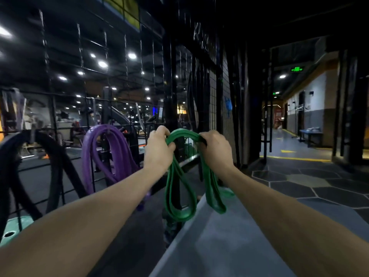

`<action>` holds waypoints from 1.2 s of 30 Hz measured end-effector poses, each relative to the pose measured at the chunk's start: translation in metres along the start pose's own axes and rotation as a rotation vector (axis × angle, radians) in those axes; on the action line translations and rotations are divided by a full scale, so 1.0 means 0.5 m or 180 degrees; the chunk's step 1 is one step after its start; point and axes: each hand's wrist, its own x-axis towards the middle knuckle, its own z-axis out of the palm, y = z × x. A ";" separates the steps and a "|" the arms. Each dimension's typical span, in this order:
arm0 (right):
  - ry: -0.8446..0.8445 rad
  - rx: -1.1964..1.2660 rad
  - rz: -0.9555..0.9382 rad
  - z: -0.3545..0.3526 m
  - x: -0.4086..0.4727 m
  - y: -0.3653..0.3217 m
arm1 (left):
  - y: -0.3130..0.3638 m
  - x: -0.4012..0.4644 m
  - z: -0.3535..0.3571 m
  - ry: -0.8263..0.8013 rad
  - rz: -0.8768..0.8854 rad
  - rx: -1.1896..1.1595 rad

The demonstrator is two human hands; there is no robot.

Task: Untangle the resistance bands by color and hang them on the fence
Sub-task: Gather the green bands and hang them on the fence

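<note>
Now green bands (pixel 180 188) hang below both hands' grip.

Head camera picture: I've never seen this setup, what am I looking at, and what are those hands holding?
There is no machine: a camera on a person's head looks forward and down over their own bare arms. The left hand and right hand both grip the top of a bunch of green flat rubber resistance bands, whose loops hang down between them. To the left, purple rubber bands already hang on the black wire-grid fence. Further left, thick black bands hang there too.
</note>
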 end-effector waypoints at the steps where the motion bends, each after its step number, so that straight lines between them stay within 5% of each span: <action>1: 0.0039 0.0064 0.0048 0.014 0.018 -0.008 | -0.005 0.021 -0.005 0.0038 -0.0043 -0.0021; 13: 0.0352 0.1042 -0.0030 0.133 0.153 -0.112 | -0.047 0.147 -0.087 0.0530 0.0036 0.0423; 22: 0.0292 0.0885 -0.0140 0.187 0.196 -0.151 | -0.072 0.184 -0.111 0.0527 -0.0298 0.0781; 36: -0.0114 0.0981 0.0677 0.259 0.218 -0.140 | -0.082 0.212 -0.071 0.0340 -0.0443 0.1098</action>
